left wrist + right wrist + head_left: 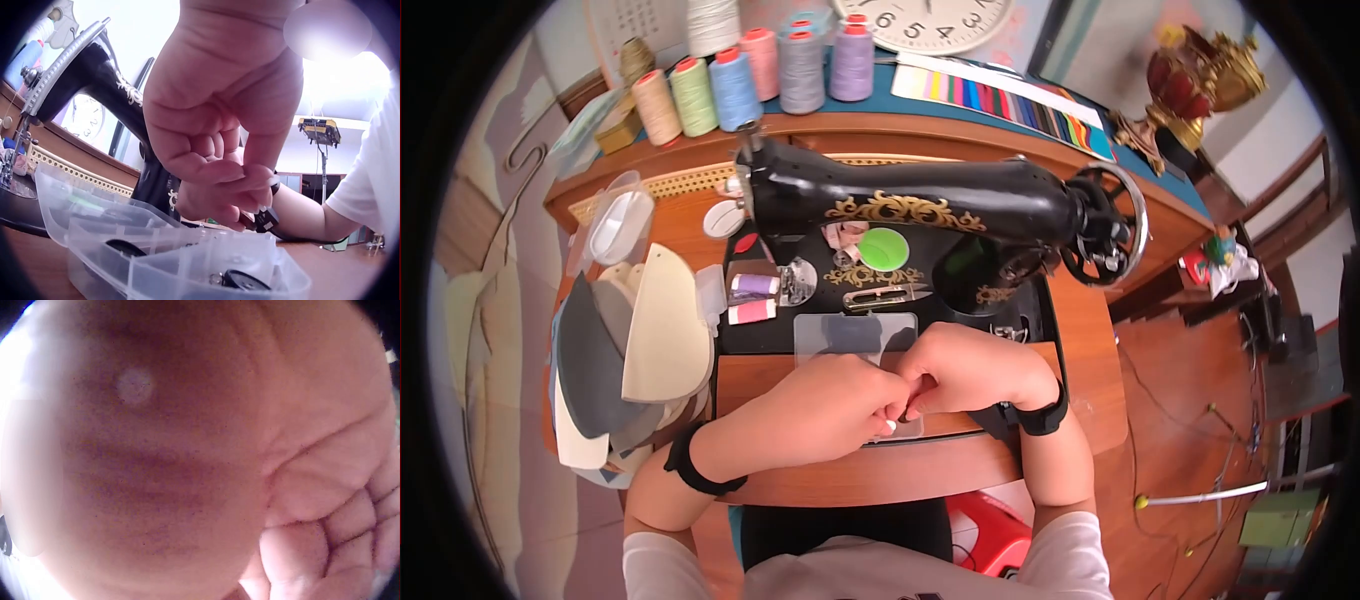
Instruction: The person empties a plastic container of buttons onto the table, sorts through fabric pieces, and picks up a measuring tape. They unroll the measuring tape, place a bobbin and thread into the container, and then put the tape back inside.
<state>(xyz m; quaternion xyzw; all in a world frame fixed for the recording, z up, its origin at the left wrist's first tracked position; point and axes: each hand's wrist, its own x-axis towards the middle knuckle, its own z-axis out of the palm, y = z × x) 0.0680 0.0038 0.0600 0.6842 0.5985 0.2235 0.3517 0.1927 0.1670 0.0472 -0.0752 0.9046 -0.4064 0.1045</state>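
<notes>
In the head view my left hand [835, 400] and right hand [975, 368] meet with bent fingers above a clear plastic box [815, 335]. The left wrist view shows my left hand [219, 106] from the palm side, thumb and fingertips drawn together against the right hand's fingers [212, 197]. I cannot tell what, if anything, lies between the fingertips. Below them the same box [150, 275] has its lid raised and is split into compartments. Inside are dark round pieces [247, 280]. Palm and curled fingers of my right hand [312, 444] fill the right wrist view.
A black sewing machine [910, 195] stands behind the hands. On its bed are thread snips [887, 296], a green round dish [883, 249] and small spools [753, 285]. Fabric-like cut pieces [665, 330] are stacked at left. Thread cones [801, 75] line the back shelf.
</notes>
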